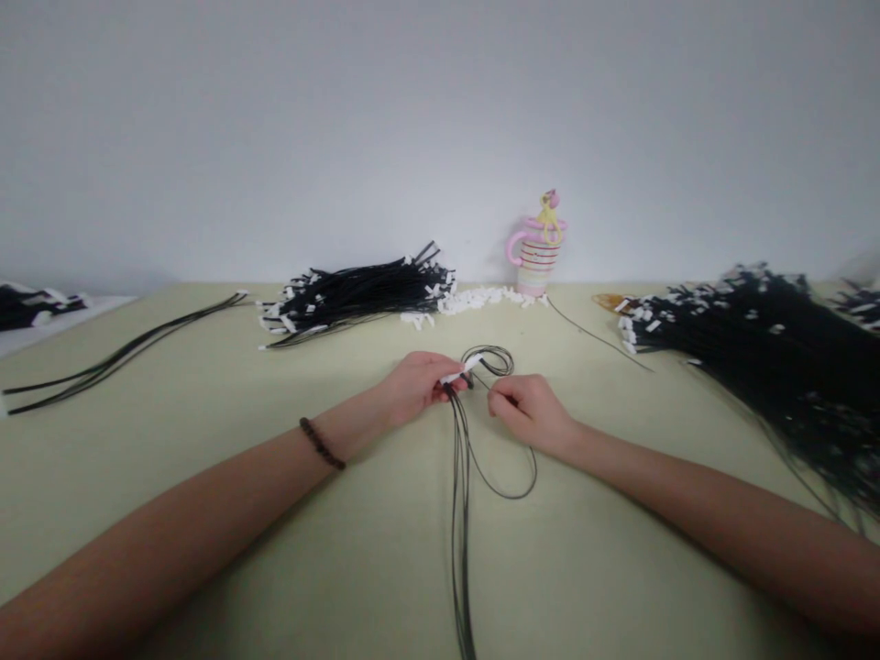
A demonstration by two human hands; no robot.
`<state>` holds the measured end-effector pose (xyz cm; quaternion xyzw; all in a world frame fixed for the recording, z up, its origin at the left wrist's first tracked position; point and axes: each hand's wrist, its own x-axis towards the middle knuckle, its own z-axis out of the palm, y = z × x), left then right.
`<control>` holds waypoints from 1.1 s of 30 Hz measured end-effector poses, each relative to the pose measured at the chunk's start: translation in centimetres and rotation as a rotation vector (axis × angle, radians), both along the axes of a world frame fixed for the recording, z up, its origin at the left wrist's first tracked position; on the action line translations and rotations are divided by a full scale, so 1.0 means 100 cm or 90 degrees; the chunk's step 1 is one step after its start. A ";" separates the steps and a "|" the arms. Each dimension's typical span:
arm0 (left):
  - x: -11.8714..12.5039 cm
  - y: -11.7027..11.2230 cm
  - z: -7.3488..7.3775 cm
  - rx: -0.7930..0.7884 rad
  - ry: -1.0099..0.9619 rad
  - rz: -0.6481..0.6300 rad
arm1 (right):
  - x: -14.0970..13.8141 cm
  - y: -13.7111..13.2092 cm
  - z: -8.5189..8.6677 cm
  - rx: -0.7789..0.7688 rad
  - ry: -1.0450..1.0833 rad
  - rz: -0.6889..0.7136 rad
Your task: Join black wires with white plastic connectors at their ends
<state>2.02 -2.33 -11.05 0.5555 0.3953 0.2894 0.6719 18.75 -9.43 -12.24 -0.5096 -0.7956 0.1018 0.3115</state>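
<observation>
Near the middle of the table, my left hand [421, 385] pinches a narrow white piece [462, 370] together with several thin black cords [461, 477]. The cords hang from it toward the front edge, and a small coil of cord [504, 361] curls out behind it. My right hand [528, 408] is closed just to the right, its fingers around one thin cord that runs from the white piece. From beneath this hand a loose loop of cord [512, 496] bends back to the left. The fingertips of the right hand partly hide their grip.
A pile of black cords with white ends [364, 289] lies at the back, beside scattered small white pieces [481, 298]. Behind stands a pink-handled cup [538, 261]. A larger cord heap [770, 339] covers the right side; a few cords [130, 348] lie at left on the table [330, 568].
</observation>
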 end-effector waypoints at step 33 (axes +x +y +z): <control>0.002 -0.009 0.001 0.132 0.087 -0.049 | -0.001 -0.005 0.000 0.052 -0.094 -0.002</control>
